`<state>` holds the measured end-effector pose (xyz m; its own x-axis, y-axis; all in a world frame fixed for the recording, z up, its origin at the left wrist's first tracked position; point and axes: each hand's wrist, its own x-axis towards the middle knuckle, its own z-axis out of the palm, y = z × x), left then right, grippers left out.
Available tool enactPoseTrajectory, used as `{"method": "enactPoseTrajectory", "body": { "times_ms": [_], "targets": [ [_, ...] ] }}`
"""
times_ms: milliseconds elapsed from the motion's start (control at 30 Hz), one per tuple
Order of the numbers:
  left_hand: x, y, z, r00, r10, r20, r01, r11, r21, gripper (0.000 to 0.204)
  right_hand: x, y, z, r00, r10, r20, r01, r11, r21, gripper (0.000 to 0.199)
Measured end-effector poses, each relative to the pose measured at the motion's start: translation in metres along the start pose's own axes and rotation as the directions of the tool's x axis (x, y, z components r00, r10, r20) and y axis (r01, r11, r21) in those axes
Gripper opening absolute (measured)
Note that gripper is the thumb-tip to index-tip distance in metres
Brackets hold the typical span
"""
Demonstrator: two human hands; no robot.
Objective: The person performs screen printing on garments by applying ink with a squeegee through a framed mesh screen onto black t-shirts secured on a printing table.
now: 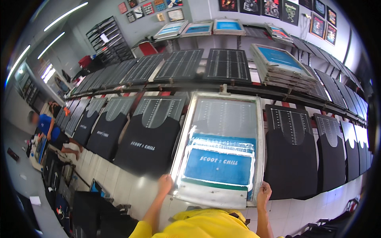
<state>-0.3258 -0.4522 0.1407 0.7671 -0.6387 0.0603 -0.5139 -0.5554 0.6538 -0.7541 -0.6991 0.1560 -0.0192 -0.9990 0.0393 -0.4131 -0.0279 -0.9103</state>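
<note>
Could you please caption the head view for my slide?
Both hands, left hand and right hand, grip the near edge of a printing screen lying over a black shirt row.

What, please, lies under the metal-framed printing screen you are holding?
The metal-framed printing screen, gripped by left hand and right hand, covers its spot on the white tiled table; anything underneath is hidden.

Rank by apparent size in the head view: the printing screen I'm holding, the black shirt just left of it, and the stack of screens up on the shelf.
1. Printing screen, largest, though nearest the camera.
2. Black shirt, somewhat smaller.
3. Stack of screens, smallest, but farther off, so true size is unsure.
</note>
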Motion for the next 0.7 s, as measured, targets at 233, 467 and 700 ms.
{"method": "enactPoseTrajectory", "body": {
  "times_ms": [233,467,700],
  "targets": [
    [0.010,0.005,-0.004,0.996,-0.070,0.060,0.070,0.998,0.008,0.028,-0.003,0.003,0.007,0.998,0.032,-0.058,-0.030,0.999,0.025,0.019],
    [0.023,0.006,-0.023,0.886,-0.355,0.298,0.440,0.846,-0.300,0.027,0.000,-0.004,0.009,0.998,-0.016,-0.059,0.014,0.999,-0.039,0.011],
    [0.036,-0.034,-0.015,0.865,-0.355,0.355,0.486,0.770,-0.414,0.025,0.003,0.001,0.014,0.998,0.031,-0.053,-0.031,0.999,-0.012,0.015]
  ]
}}
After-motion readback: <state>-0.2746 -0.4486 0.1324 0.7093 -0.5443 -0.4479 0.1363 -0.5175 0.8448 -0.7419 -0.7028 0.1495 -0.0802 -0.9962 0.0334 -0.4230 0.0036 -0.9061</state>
